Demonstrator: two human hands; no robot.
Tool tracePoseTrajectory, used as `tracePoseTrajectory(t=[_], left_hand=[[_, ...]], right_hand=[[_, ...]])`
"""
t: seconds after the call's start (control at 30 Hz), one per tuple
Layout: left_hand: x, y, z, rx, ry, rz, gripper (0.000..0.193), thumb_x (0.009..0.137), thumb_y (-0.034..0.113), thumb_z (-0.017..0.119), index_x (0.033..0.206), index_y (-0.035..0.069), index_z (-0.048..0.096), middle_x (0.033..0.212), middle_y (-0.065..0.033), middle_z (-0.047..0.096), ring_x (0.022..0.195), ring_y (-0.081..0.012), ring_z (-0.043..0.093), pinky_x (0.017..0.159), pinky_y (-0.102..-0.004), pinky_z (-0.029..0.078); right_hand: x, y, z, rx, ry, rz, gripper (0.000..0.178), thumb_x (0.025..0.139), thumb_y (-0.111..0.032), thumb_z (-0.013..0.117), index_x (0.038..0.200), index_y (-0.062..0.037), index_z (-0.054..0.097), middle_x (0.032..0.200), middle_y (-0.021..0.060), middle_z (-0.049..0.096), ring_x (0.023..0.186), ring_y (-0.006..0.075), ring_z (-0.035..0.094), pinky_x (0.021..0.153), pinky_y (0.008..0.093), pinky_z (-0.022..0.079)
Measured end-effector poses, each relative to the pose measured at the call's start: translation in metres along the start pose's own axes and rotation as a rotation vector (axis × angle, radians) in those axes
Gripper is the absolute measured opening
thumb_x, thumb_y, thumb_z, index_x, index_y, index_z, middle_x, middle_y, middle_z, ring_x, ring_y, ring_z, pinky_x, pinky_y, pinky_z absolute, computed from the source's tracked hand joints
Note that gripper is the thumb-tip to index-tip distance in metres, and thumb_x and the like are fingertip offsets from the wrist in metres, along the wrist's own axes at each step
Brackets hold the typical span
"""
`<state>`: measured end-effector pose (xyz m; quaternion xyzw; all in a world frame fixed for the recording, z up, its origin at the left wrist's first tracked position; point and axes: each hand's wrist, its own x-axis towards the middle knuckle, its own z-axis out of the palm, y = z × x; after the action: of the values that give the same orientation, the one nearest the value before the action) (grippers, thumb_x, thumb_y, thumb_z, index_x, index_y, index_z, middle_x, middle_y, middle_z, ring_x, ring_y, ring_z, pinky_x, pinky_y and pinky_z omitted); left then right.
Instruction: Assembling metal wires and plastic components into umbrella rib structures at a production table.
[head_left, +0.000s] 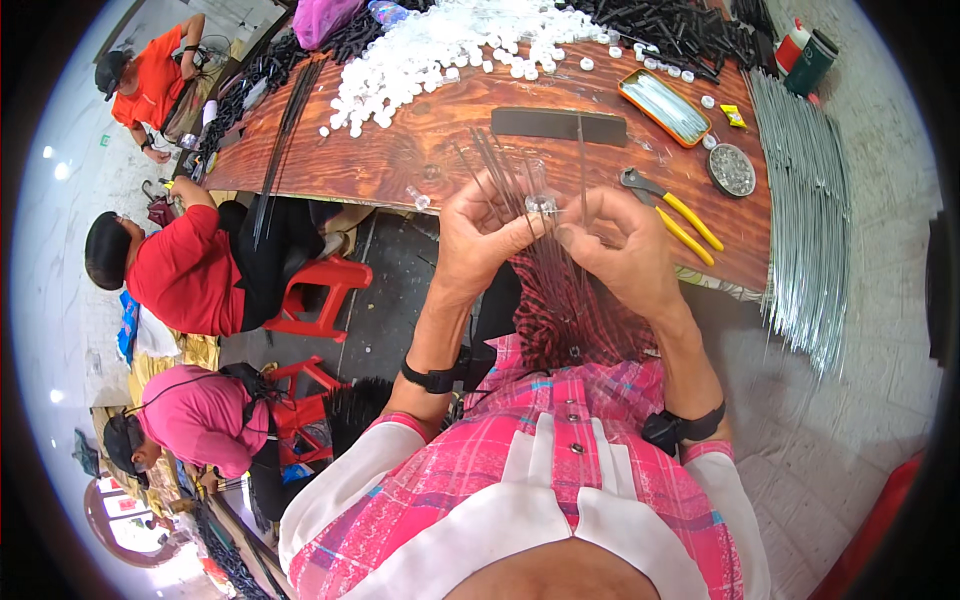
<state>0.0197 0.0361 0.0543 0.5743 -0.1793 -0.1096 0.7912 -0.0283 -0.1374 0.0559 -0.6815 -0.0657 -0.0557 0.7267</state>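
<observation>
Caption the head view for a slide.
Both hands, left hand and right hand, fit thin dark rods into a small clear cap above a wooden table.

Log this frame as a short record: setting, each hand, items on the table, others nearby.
setting: wooden table, seen from above
left hand: grips a bundle of thin dark rods
right hand: pinches a small clear cap at the bundle
table items: heap of white caps, yellow-handled pliers, orange tray, grey wire rods
others: three seated people at left
</observation>
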Motion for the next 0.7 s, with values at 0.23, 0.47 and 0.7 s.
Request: tracePoseTrajectory(t=[0.23,0.47,0.7], left_hand=[[0.010,0.007,-0.012,0.100,0.062,0.064,0.023,0.079,0.005,0.074,0.097,0.001,0.061,0.089,-0.0034,0.066,0.080,-0.0093,0.062,0.073,-0.0243,0.052],[0.003,0.001,0.006,0.119,0.006,0.077,0.028,0.078,0.002,0.071,0.104,0.003,0.059,0.095,0.0002,0.064,0.084,-0.0041,0.057,0.070,-0.0223,0.049],[-0.015,0.031,0.015,-0.003,-0.227,0.058,0.029,0.082,0.004,0.061,0.110,-0.002,0.058,0.096,-0.0022,0.064,0.084,-0.0059,0.058,0.071,-0.0209,0.047]], right_hand=[[0.024,-0.001,0.009,-0.161,-0.002,-0.041,0.012,0.076,-0.007,0.067,0.083,0.0011,0.063,0.078,0.0051,0.066,0.077,0.0084,0.060,0.073,0.0274,0.050],[-0.001,0.007,0.014,-0.187,0.197,0.037,0.012,0.078,-0.001,0.065,0.078,-0.0030,0.053,0.069,-0.0020,0.051,0.066,0.0060,0.049,0.060,0.0233,0.043],[-0.010,-0.016,0.012,0.069,-0.013,-0.022,0.024,0.082,-0.009,0.068,0.092,-0.0037,0.046,0.091,0.0026,0.047,0.085,0.0094,0.048,0.075,0.0240,0.041]])
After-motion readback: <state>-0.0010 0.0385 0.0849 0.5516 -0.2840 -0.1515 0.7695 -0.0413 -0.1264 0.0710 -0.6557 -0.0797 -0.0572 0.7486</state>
